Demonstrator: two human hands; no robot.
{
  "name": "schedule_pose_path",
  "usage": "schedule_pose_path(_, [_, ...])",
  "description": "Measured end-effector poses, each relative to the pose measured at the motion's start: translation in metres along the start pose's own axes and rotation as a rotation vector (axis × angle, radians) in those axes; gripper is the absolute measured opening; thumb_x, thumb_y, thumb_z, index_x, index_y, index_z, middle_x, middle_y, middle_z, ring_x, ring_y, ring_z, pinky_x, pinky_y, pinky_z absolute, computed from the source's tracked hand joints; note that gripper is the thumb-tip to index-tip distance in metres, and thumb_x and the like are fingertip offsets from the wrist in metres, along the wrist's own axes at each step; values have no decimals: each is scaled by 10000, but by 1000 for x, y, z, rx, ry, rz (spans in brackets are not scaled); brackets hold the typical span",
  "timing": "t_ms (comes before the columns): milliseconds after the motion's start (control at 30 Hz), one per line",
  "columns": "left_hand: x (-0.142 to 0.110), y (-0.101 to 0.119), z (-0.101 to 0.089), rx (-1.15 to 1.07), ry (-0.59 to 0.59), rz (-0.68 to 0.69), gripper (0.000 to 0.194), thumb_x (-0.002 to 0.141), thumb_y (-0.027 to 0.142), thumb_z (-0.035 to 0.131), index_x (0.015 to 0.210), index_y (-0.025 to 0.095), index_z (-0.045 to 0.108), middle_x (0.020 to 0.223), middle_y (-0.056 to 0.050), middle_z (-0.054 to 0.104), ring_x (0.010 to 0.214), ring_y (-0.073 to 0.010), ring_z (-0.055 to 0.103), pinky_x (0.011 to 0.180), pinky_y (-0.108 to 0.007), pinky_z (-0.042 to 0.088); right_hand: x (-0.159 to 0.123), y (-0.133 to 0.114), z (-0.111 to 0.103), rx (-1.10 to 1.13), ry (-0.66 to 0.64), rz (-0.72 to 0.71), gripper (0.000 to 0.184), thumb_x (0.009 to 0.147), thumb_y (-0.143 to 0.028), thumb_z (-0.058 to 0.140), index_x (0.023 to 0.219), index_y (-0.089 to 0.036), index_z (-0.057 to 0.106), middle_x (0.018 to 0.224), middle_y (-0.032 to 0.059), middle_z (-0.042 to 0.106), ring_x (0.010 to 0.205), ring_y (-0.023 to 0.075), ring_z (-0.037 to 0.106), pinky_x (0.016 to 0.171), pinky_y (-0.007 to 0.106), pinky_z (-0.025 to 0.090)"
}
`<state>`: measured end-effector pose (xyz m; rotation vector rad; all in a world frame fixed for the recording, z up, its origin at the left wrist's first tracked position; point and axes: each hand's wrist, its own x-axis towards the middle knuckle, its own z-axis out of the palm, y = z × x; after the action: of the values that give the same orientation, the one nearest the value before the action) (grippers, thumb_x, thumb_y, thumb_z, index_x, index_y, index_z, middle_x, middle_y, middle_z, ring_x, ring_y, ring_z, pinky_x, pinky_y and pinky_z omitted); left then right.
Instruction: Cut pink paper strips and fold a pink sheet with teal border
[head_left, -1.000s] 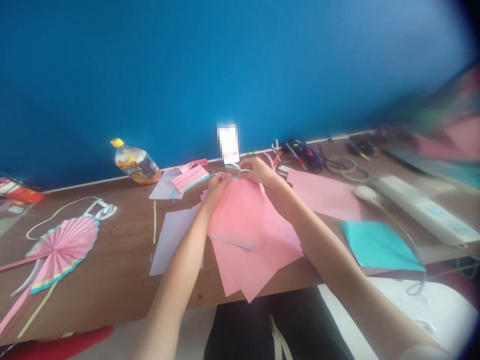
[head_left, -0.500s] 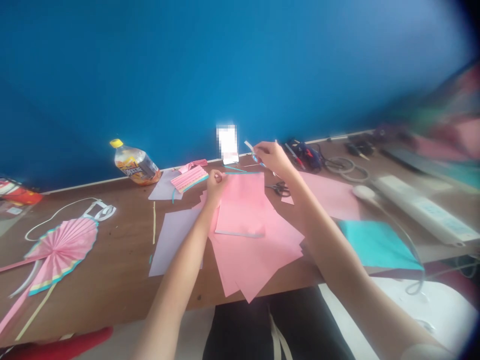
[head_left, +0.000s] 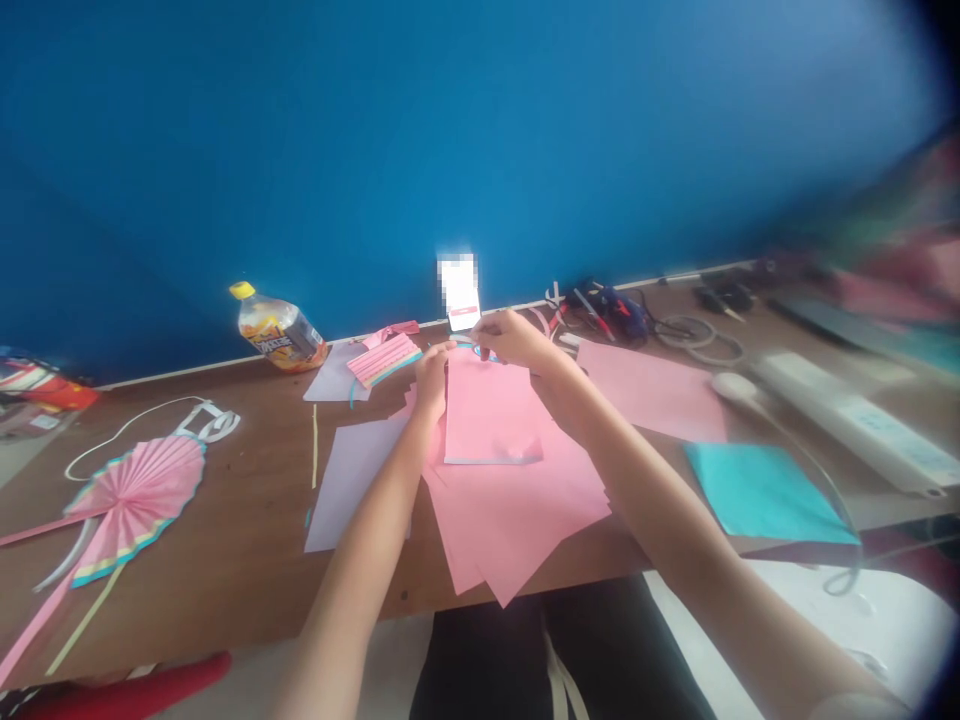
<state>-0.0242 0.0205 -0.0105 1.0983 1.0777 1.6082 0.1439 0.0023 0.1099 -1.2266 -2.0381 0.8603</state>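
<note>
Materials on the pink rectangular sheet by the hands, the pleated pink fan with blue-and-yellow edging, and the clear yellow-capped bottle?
Pink rectangular sheet: likely thin paper, mostly matte; flat, with crisp straight edges.
Pleated pink fan: likely matte paper; sharp folds radiate from its middle.
Clear yellow-capped bottle: probably smooth plastic; see-through shoulder, printed label, though glass can't be ruled out.

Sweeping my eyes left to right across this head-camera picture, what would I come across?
Pink paper fan, yellow-capped bottle, pleated pink paper, the person's left hand, their right hand, turquoise paper.
</note>
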Motion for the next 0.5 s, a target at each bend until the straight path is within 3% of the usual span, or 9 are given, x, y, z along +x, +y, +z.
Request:
schedule_pose_path(167, [-2, 1, -1, -104, -72, -3, 238, 756, 326, 567, 881, 173, 700, 929, -43, 697, 896, -177, 623, 781, -277, 472, 5, 13, 13, -41, -4, 37, 165, 812, -295, 567, 794, -164, 666, 630, 26, 668, 457, 87, 485, 484, 220, 378])
schedule_pose_path(300, [-3, 2, 0, -62, -53, 18, 226, 734, 291, 633, 918, 197, 723, 1047, -37, 701, 971, -180, 621, 854, -294, 462, 6, 15, 13, -120, 39, 55, 159, 785, -296, 585, 767, -173, 685, 595, 14, 641, 502, 103, 513, 515, 224, 363])
schedule_pose_path(500, [-7, 6, 5, -66, -117, 54, 304, 694, 298, 736, 980, 198, 707, 965, -47, 711, 904, -171, 638, 829, -289, 471, 13, 28, 17, -157, 112, 52, 152, 741, -313, 634, 751, -183, 712, 690, 15, 654, 623, 120, 539, 592, 235, 359])
